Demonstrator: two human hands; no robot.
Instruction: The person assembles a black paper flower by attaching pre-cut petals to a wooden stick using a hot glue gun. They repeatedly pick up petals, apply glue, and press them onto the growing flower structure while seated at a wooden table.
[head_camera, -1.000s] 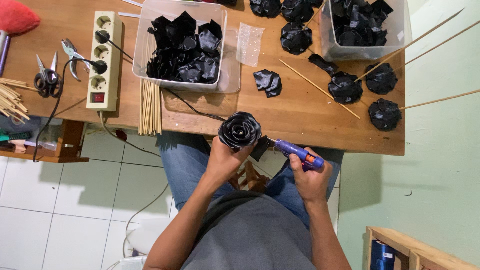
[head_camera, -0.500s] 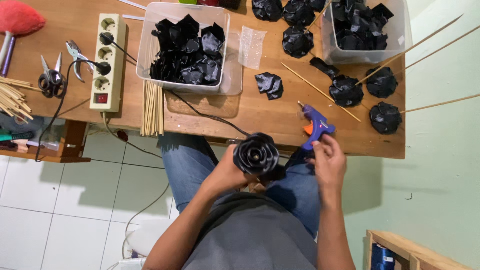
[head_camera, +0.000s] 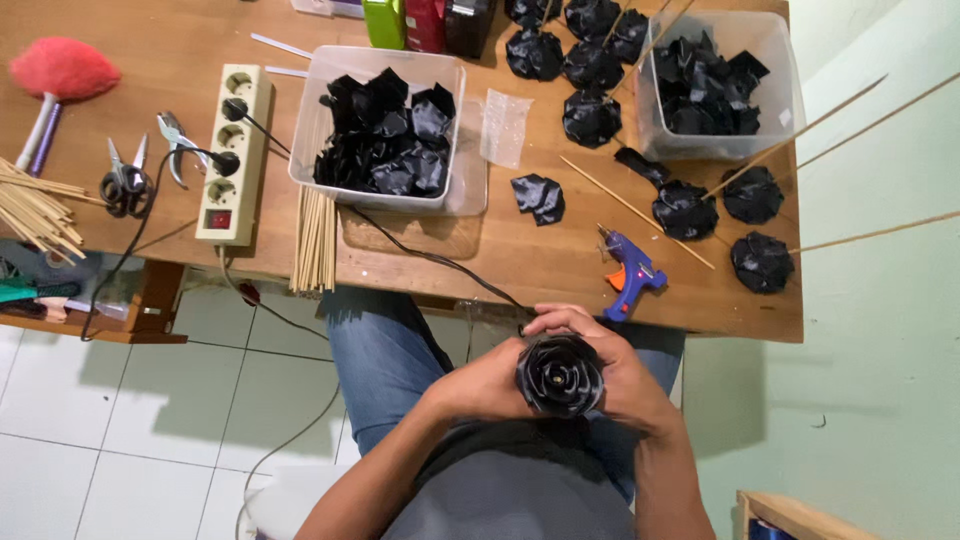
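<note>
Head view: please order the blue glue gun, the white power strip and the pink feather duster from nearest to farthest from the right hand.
1. Blue glue gun, on the table edge just above the right hand.
2. White power strip, left part of the table.
3. Pink feather duster, far left corner.
</note>
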